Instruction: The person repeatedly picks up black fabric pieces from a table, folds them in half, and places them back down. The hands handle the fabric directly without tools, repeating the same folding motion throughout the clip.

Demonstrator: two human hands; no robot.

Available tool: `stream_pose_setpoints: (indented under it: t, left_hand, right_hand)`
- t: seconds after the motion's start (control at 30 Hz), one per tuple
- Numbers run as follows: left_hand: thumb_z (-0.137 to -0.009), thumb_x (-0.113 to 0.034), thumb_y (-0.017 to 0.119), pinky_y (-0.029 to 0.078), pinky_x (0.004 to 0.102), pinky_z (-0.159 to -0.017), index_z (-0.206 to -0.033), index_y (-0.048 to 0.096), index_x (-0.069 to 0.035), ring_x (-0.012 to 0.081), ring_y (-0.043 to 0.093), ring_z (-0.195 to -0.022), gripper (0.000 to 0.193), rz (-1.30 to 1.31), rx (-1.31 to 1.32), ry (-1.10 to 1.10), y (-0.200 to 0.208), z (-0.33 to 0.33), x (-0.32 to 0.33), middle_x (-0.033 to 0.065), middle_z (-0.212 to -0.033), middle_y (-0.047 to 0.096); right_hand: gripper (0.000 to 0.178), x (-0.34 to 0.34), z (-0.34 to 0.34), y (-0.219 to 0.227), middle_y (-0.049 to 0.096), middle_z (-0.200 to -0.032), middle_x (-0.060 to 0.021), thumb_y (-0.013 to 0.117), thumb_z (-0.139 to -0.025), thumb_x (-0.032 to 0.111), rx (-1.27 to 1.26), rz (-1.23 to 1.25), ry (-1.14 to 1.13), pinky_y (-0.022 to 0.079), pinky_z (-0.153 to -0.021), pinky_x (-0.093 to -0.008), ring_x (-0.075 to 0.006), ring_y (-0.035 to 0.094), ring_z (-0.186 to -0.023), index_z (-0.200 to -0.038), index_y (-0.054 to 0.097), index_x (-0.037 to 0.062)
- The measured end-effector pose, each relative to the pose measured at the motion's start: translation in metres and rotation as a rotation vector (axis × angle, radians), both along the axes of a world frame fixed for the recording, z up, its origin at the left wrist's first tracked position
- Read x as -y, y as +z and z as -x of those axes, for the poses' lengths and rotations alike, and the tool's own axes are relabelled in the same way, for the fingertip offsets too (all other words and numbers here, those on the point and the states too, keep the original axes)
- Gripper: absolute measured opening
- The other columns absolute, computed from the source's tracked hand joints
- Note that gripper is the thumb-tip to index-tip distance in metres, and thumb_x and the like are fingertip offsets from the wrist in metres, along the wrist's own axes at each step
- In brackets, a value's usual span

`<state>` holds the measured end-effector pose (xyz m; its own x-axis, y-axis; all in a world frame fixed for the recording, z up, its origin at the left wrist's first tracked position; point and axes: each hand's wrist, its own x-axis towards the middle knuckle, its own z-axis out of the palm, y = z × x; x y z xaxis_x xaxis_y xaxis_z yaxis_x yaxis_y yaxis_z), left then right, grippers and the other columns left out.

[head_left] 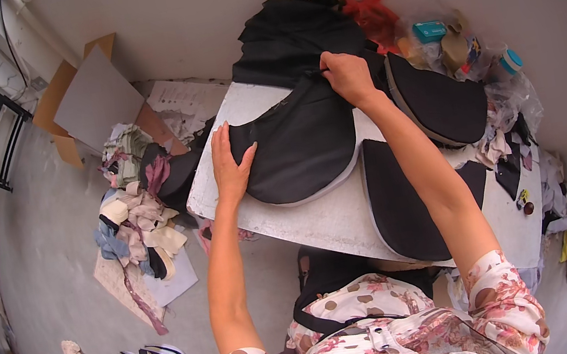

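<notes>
A matt black cloth panel (297,146) is lying smooth on a scuffed white table (321,223). Cloth scraps (136,216) are looking soft and crumpled.

Left hand (230,165) pressed flat on near-left edge of black fabric panel (297,148); right hand (348,76) pinching its far edge. Panel lying on white table (306,222). Fabric scraps (136,216) heaped on floor, left.

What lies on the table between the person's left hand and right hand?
In the head view, only the black curved fabric panel spans the gap: the left hand lies flat on its left edge, and the right hand pinches its top edge, over the white table.
</notes>
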<state>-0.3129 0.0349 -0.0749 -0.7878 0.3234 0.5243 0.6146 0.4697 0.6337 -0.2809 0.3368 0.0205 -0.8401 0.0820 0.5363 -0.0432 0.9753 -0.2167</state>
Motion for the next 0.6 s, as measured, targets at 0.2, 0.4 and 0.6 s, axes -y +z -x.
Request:
stream_pose_setpoints:
  t: [0.2,0.4,0.6]
  left_hand:
    - [-0.091,-0.028,0.064,0.032,0.0383,-0.109,-0.144,0.037,-0.004,0.0345,0.041,-0.132,0.064,-0.194,0.121,0.050,-0.002,0.000,0.001,0.0213,-0.141,0.043]
    - [-0.097,-0.030,0.054,0.029,0.0356,-0.110,-0.146,0.036,-0.005,0.0291,0.039,-0.135,0.058,-0.506,0.288,0.094,-0.017,0.005,0.003,0.0190,-0.145,0.041]
    - [-0.100,-0.034,0.047,0.026,0.0350,-0.112,-0.145,0.035,-0.002,0.0285,0.035,-0.138,0.057,-0.536,0.286,0.137,-0.018,-0.005,-0.002,0.0171,-0.148,0.038]
  right_hand:
    - [0.018,0.063,-0.025,0.001,0.061,-0.078,-0.0068,0.074,-0.071,0.011,-0.184,0.168,0.211,0.048,-0.067,-0.0403,-0.0281,0.060,-0.080,-0.081,0.060,0.0070]
    - [0.025,0.135,-0.040,-0.037,0.063,-0.076,-0.0091,0.078,-0.071,0.024,0.172,0.282,0.319,0.048,-0.068,-0.0385,-0.0289,0.062,-0.075,-0.077,0.063,0.0044]
    - [0.011,0.127,-0.041,-0.040,0.068,-0.086,-0.0153,0.063,-0.079,0.011,0.305,0.304,0.324,0.050,-0.074,-0.0407,-0.0331,0.065,-0.083,-0.081,0.067,0.0005]
